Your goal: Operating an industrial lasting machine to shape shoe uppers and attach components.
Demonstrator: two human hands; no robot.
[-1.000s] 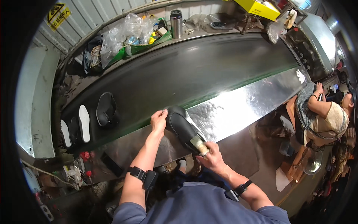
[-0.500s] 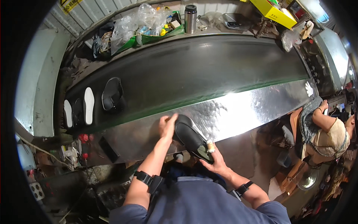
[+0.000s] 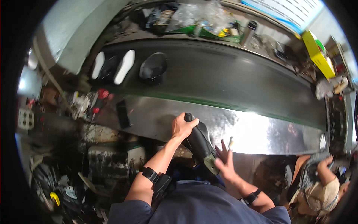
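My left hand (image 3: 181, 127) is closed round the far end of a black shoe (image 3: 199, 143), its thumb laid over the top. The shoe is tilted above the front edge of the shiny metal ledge (image 3: 153, 112). From its near end shows the greenish end of a shoe last (image 3: 211, 164). Beside that end my right hand (image 3: 228, 166) is open, with fingers spread and slightly blurred; whether its thumb touches the last I cannot tell. A small pale, yellowish piece (image 3: 231, 143) shows at its fingertips, perhaps a wrapping on one finger.
Beyond the ledge runs a dark belt (image 3: 231, 78), bearing white insoles (image 3: 124, 67) and a black shoe upper (image 3: 153, 68). A phone-like black slab (image 3: 122, 114) lies left on the ledge. Bags (image 3: 212, 18) and a flask (image 3: 248, 33) stand behind. Another person (image 3: 317, 186) is at right.
The view has turned, shifting the scene. My left hand has gone from fingers loosely at the shoe's far end to gripping it. My right hand has let go of the near end and spread its fingers.
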